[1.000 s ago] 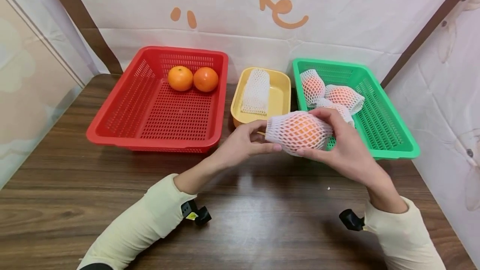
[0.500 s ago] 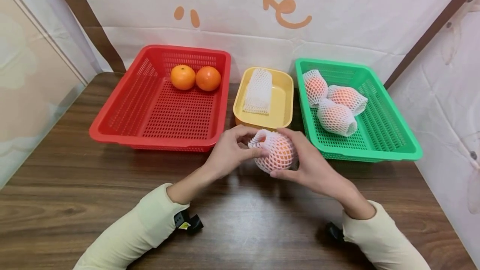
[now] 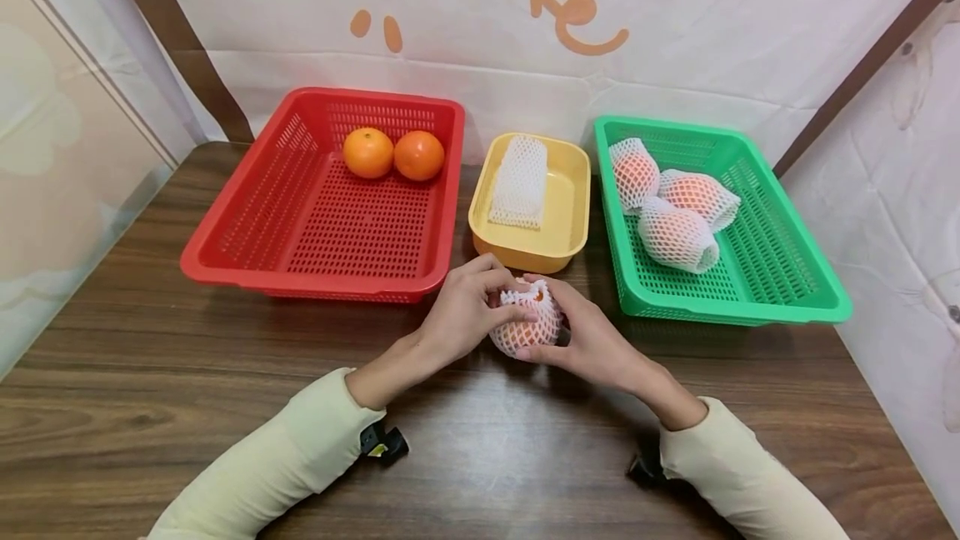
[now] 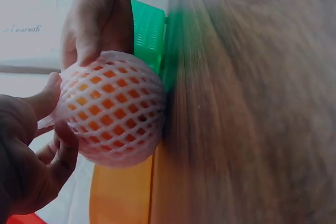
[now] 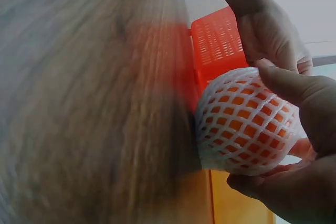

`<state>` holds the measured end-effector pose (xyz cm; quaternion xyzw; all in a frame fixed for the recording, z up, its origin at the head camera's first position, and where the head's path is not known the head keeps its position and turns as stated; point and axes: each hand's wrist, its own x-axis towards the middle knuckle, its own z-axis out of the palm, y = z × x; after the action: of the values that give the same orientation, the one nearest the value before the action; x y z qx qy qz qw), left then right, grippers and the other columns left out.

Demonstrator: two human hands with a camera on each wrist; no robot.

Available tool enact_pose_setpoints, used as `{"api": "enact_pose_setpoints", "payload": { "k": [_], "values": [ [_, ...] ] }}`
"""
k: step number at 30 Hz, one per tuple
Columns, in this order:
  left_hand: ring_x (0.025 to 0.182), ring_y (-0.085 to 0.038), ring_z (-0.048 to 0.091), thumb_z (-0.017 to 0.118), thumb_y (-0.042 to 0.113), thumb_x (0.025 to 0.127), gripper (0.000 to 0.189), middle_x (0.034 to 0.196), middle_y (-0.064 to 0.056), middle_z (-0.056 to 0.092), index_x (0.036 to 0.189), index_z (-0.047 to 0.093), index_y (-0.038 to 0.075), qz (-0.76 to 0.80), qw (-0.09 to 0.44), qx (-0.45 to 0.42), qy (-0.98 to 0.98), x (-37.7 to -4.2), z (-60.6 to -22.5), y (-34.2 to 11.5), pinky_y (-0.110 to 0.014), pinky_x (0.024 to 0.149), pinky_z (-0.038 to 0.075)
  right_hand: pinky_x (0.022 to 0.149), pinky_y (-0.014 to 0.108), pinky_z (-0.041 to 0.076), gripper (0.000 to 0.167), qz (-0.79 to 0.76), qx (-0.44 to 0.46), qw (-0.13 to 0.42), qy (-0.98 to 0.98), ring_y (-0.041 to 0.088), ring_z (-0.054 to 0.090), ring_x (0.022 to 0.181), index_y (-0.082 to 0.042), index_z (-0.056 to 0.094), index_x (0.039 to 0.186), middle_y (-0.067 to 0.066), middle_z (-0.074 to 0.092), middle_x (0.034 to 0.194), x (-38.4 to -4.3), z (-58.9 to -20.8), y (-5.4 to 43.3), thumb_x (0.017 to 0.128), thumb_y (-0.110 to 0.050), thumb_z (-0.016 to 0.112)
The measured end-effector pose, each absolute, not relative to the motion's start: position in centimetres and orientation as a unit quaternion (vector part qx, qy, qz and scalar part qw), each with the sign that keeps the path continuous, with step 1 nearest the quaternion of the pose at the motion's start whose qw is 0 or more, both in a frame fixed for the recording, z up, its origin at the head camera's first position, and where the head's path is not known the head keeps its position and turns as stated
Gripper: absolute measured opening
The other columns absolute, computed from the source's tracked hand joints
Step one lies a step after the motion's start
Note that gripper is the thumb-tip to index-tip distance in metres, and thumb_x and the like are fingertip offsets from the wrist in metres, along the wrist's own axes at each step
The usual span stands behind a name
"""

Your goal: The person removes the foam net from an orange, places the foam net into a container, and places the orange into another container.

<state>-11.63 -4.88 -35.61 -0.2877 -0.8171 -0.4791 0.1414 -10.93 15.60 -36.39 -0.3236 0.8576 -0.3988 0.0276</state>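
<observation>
Between my hands, low over the table in front of the yellow tub, is an orange in a white foam net (image 3: 517, 338). The open end of the net faces up, with a bit of bare peel showing through it. My left hand (image 3: 467, 304) pinches the net's upper edge between thumb and fingers. On the other side, my right hand (image 3: 594, 342) grips the wrapped orange, its thumb at the front. In the left wrist view the net (image 4: 113, 114) is stretched into wide diamonds round the fruit. The right wrist view shows the right thumb (image 5: 286, 85) against the net's top.
A red basket (image 3: 322, 283) at the left holds two bare oranges (image 3: 368, 152). The yellow tub (image 3: 528, 255) behind my hands contains flat white foam nets (image 3: 520, 183). At the right, a green basket (image 3: 738, 312) holds several netted fruits (image 3: 677, 234). A printed cloth hangs behind.
Both hands have brought the netted orange left and down from the green basket's front edge to before the yellow tub. The net's open end has turned from pointing left to facing up.
</observation>
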Motion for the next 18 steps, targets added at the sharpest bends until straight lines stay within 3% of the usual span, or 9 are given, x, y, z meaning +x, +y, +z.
{"api": "enact_pose_setpoints", "payload": {
  "k": [6, 18],
  "values": [
    [0.073, -0.008, 0.050, 0.085, 0.014, 0.070, 0.026, 0.076, 0.004, 0.052, 0.068, 0.059, 0.010, -0.468, 0.162, -0.306, -0.813, -11.8, -35.8, -4.9, -0.024, 0.062, 0.045, 0.099, 0.038, 0.040, 0.063, -0.409, -0.322, -0.006, 0.854, 0.016, 0.047, 0.122, -0.011, 0.054, 0.134, 0.001, 0.052, 0.133, -11.2, -36.0, 15.9, 0.079, -0.026, 0.079],
    [0.065, -0.008, 0.038, 0.084, 0.012, 0.069, 0.045, 0.068, 0.004, 0.036, 0.068, 0.039, 0.011, -0.463, 0.208, -0.331, -0.796, -11.8, -36.2, -4.8, -0.022, 0.055, 0.033, 0.088, 0.028, 0.049, 0.029, -0.530, -0.287, -0.082, 0.794, 0.017, 0.062, 0.108, -0.005, 0.074, 0.105, 0.003, 0.068, 0.113, -10.9, -36.4, 15.5, 0.077, -0.005, 0.079]
  ]
}}
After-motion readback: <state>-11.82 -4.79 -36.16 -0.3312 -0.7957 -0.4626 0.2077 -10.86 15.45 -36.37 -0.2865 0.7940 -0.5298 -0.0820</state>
